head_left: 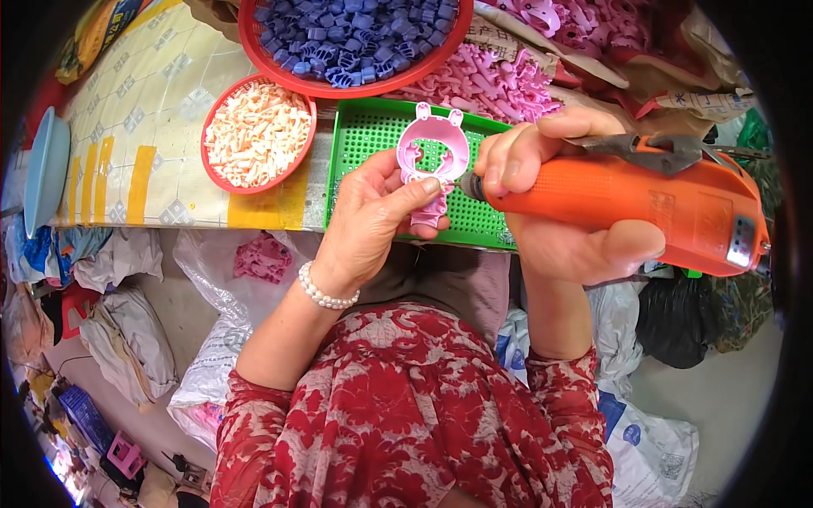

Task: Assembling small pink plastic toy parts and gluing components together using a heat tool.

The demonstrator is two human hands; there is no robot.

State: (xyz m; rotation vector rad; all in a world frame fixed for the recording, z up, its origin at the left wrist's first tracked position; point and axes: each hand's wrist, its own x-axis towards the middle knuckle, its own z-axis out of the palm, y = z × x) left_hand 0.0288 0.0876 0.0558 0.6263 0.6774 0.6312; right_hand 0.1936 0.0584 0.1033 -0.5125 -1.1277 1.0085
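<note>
Both hands grip: left hand (373, 216) holds a pink, eared plastic piece (432, 157), right hand (550, 199) an orange electric screwdriver (627, 203).

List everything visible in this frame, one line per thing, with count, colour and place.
pink plastic part: one, pink, held over the green tray
electric screwdriver: one, orange, tip at the pink part
green tray: one, green, on the table edge
small basket: one, red, full of pale peach pieces, left of the tray
large basket: one, red, full of blue pieces, top centre
pink parts pile: many, pink, behind the tray
table: one, pale tiled top with yellow tape
bags: several, white and black, on the floor
bracelet: one, white beads, left wrist
left hand: holds the pink part
right hand: grips the screwdriver
</note>
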